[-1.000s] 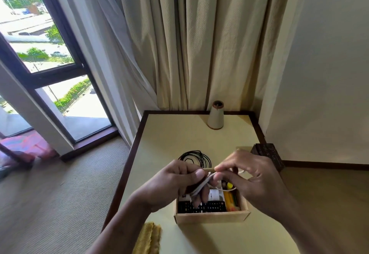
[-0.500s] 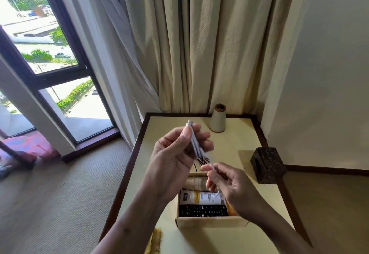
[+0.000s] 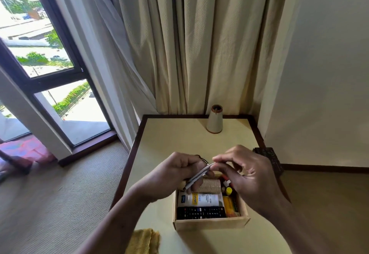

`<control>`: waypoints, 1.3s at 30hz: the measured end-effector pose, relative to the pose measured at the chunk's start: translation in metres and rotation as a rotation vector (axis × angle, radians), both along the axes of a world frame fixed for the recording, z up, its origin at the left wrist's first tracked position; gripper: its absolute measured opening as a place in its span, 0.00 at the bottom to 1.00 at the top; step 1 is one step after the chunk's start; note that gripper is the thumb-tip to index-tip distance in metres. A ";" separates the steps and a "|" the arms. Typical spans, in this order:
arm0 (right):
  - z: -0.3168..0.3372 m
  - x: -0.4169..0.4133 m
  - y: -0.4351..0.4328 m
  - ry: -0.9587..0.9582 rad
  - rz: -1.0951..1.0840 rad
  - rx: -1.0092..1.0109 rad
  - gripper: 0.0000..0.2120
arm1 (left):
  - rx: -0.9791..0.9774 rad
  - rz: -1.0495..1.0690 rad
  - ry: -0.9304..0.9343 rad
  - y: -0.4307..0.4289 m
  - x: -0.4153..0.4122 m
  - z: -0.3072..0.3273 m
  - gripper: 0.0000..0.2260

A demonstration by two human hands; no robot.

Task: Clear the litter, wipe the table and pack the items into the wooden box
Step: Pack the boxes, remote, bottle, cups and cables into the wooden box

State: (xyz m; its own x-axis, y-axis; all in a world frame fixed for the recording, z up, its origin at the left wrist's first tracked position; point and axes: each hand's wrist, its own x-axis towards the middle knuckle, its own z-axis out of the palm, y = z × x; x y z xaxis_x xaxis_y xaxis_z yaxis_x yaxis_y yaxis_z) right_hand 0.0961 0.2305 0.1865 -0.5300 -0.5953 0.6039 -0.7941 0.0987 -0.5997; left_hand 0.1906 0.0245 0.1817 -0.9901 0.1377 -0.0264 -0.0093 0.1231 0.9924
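A light wooden box (image 3: 210, 223) sits on the cream table (image 3: 175, 138). Inside it lie a black remote (image 3: 200, 212), a white and yellow tube (image 3: 201, 199), a ribbed tan roll (image 3: 209, 185) and yellow items (image 3: 229, 204). Just above the box's far side, my left hand (image 3: 175, 176) grips a folded bundle of white cable (image 3: 197, 176). My right hand (image 3: 247, 172) pinches the bundle's upper end. A black coiled cable (image 3: 201, 158) lies behind my hands, mostly hidden.
A grey cone-shaped holder (image 3: 214, 121) stands at the table's far edge by the curtains. A dark carved box (image 3: 269, 158) sits at the right edge. A yellow cloth (image 3: 144, 240) lies at the near left. The window and carpet floor are to the left.
My left hand, raised with the white cable half a second ago, has come back down over the box. My right hand has risen to meet the cable's end.
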 end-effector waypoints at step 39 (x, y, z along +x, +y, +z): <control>-0.025 0.003 -0.021 -0.305 -0.125 0.194 0.15 | 0.951 0.204 -0.038 0.030 -0.003 -0.015 0.15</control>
State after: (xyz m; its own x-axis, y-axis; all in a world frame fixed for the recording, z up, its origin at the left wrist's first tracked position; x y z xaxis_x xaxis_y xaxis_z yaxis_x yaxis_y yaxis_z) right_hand 0.0986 0.2095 0.1620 -0.7441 -0.6022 0.2894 -0.5563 0.3185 -0.7675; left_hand 0.1879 0.0548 0.1668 -0.9981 -0.0558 -0.0253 0.0242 -0.7376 0.6748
